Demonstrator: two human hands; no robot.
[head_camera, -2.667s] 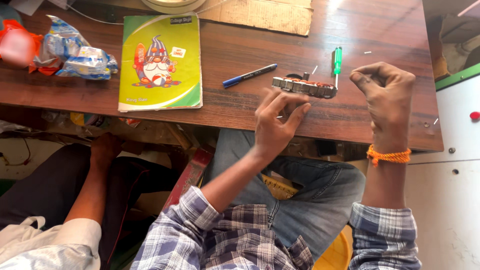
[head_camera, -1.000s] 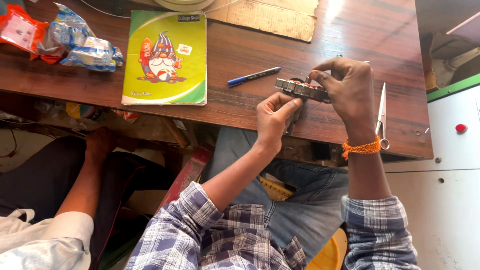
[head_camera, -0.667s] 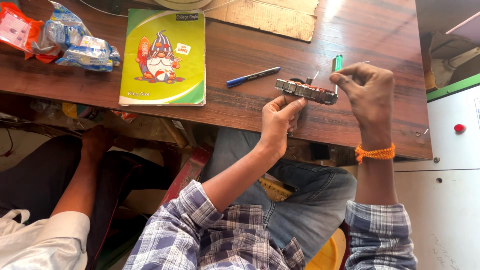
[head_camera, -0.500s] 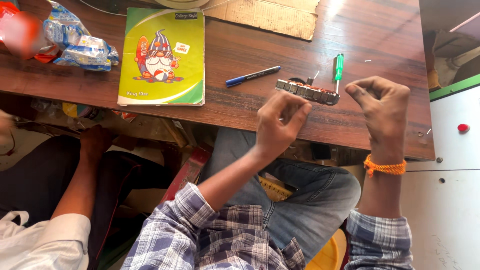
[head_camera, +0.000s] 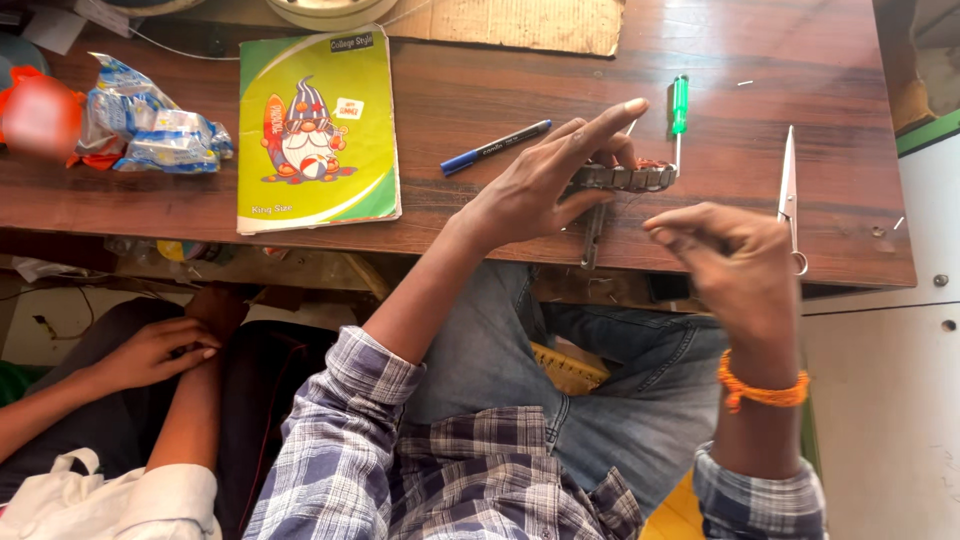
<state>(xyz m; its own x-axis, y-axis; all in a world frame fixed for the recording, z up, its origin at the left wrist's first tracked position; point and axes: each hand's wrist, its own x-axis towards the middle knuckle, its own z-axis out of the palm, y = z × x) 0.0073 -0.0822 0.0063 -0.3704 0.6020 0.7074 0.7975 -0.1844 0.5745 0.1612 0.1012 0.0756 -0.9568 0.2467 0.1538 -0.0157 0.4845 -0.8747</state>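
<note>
My left hand (head_camera: 545, 185) pinches a small elongated metal part (head_camera: 628, 178) just above the brown wooden table (head_camera: 450, 215), thumb under it, index finger stretched out straight. A thin metal bar (head_camera: 592, 238) hangs down from the part near the table's front edge. My right hand (head_camera: 735, 270) hovers to the right and a little nearer to me, its fingertips pinched together; nothing shows in the pinch. A green-handled screwdriver (head_camera: 679, 108) lies just beyond the part.
Scissors (head_camera: 789, 195) lie at the right end of the table. A blue pen (head_camera: 495, 147), a green-and-yellow notebook (head_camera: 315, 125) and plastic snack packets (head_camera: 155, 135) lie to the left, cardboard (head_camera: 500, 20) at the back. Another person's hand (head_camera: 155, 350) rests low left.
My right hand went to the metal part, then drew back to the right and toward me, pinched. My left hand kept hold of the part and straightened its index finger. The view shifted slightly.
</note>
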